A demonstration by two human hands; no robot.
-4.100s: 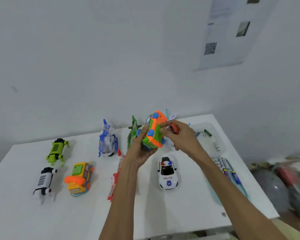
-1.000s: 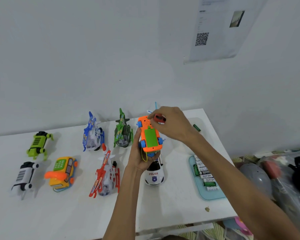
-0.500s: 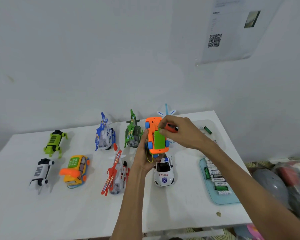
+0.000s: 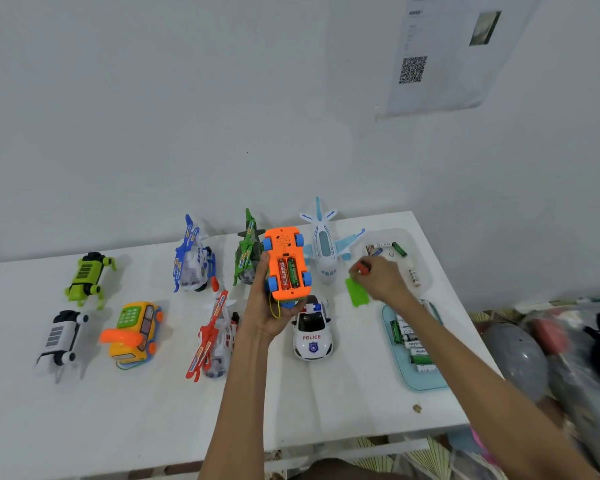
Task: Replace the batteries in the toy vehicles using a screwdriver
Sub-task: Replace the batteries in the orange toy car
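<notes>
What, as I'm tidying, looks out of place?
The orange car, upside down in the left hand, has its battery bay uncovered; its green cover is by the right hand, which grips the screwdriver. A brown scrap lies on the table.

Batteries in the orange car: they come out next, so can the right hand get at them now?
Probably yes: the batteries lie uncovered and face up in the orange car, nothing over them. The right hand grips the screwdriver, though.

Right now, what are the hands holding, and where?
Left hand: orange car, by its sides. Right hand: green cover, by its top edge, plus red screwdriver.
</notes>
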